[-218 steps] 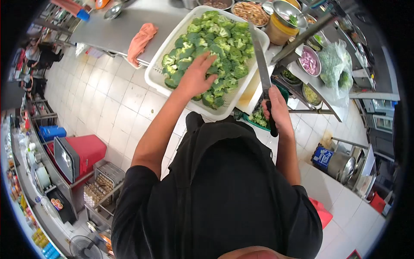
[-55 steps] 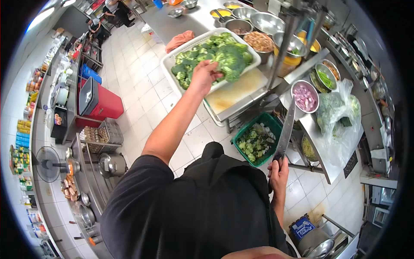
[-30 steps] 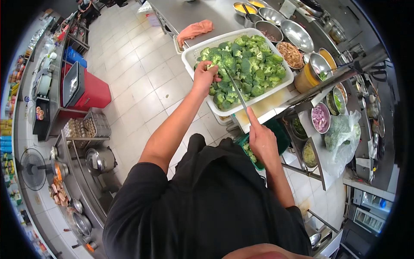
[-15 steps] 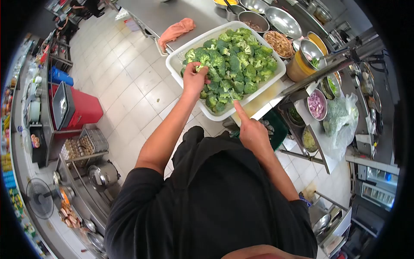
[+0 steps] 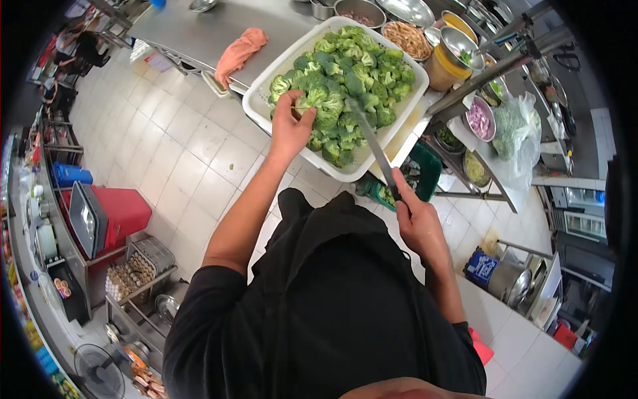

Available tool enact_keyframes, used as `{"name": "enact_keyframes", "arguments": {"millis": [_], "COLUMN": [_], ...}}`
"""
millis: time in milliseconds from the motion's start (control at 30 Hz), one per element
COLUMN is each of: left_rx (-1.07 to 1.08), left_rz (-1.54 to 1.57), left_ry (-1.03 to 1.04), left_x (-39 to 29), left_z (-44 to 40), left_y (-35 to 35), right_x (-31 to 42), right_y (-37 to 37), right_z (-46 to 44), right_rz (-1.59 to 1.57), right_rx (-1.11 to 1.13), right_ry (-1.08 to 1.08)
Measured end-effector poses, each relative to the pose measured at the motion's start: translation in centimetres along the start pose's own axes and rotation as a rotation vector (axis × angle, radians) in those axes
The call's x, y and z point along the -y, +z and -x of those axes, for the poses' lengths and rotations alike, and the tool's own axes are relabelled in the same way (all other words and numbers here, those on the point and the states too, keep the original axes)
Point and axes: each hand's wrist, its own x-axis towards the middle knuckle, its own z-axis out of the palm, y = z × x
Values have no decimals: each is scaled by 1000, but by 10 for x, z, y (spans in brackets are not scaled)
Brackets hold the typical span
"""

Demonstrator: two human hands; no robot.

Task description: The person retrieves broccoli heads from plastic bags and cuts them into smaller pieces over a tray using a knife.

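My left hand pinches a piece of broccoli by its stem, over the near left part of a white basket full of cut florets. In my right hand is the handle of a long knife. Its blade points up and left across the basket's near right rim, with the tip, slightly blurred, above the florets close to the held piece. Part of a cutting board shows beyond the basket's right side. Below it is a green bin with broccoli scraps.
An orange cloth lies on the steel table left of the basket. Bowls of food, among them sliced meat and chopped onion, stand at the right. A metal post slants beside them. People are visible far left.
Since the large broccoli piece was lifted above the basket, my left hand has lowered and the knife has come over from the right side. Lately the blade has drawn back from the held stem.
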Motion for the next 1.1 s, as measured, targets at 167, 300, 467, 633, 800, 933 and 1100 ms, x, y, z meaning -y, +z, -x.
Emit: {"name": "enact_keyframes", "arguments": {"millis": [167, 300, 467, 633, 800, 933, 1100], "left_rx": [71, 51, 28, 15, 7, 22, 16], "left_rz": [-50, -90, -184, -248, -273, -281, -278], "left_ry": [89, 139, 113, 45, 133, 77, 109], "left_x": [-12, -16, -10, -24, -28, -32, -34], "left_z": [3, 2, 2, 5, 7, 8, 6], "left_y": [-7, -9, -9, -9, -5, -8, 0], "right_x": [17, 9, -3, -11, -36, -43, -37], "right_y": [16, 20, 20, 20, 6, -8, 5], "right_z": [-8, -20, -39, -57, -37, -16, -25], "right_rz": [218, 306, 346, 250, -156, -123, -49], "right_rx": [1, 18, 63, 133, 149, 89, 97], "right_ry": [-121, -190, -204, -175, -116, -77, -155]}}
